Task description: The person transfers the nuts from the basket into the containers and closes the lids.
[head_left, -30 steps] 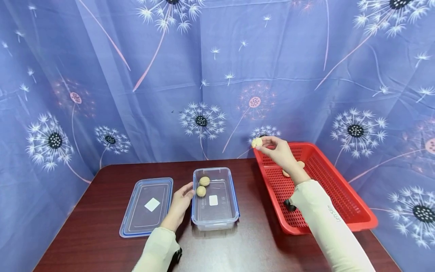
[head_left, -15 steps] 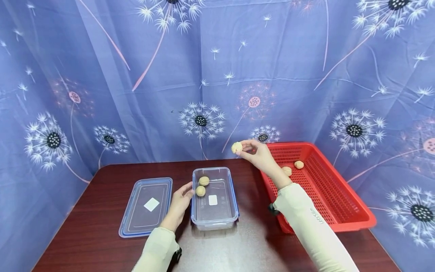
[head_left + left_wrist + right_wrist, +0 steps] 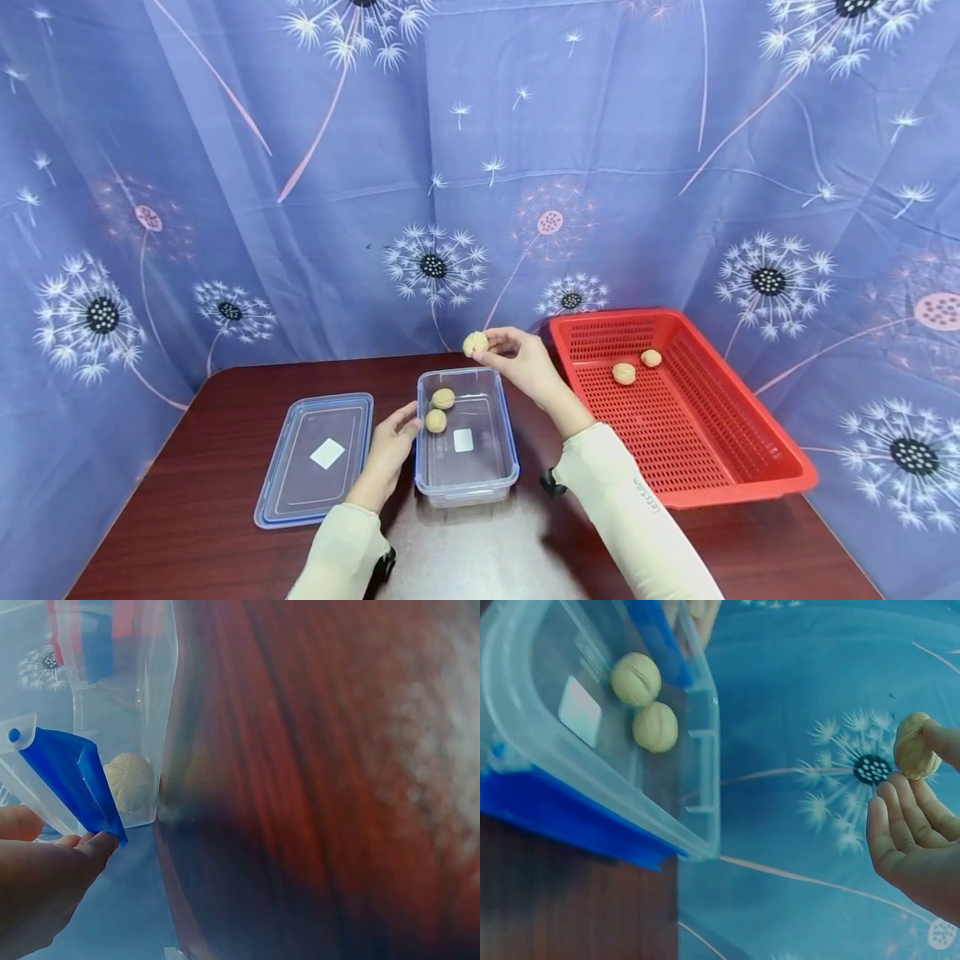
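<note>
My right hand (image 3: 487,344) pinches a tan walnut (image 3: 476,342) in its fingertips, in the air over the far end of a clear plastic box (image 3: 467,487) with a blue rim. Two walnuts (image 3: 442,398) (image 3: 435,421) lie in the box's far left corner. The right wrist view shows the pinched walnut (image 3: 916,746) beside the box (image 3: 592,787), with the two walnuts (image 3: 636,679) inside. My left hand (image 3: 405,421) rests with relaxed fingers against the box's left wall. In the left wrist view its fingertips (image 3: 94,846) touch the blue clip (image 3: 71,776).
The box's lid (image 3: 315,458) lies flat to the left on the dark red table (image 3: 210,517). A red perforated basket (image 3: 750,479) stands at the right with two walnuts (image 3: 623,373) (image 3: 651,358) at its far end. A blue dandelion-print cloth hangs behind and at the sides.
My right hand has carried the walnut leftward from over the red basket to above the box's far end. The left hand has stayed against the box.
</note>
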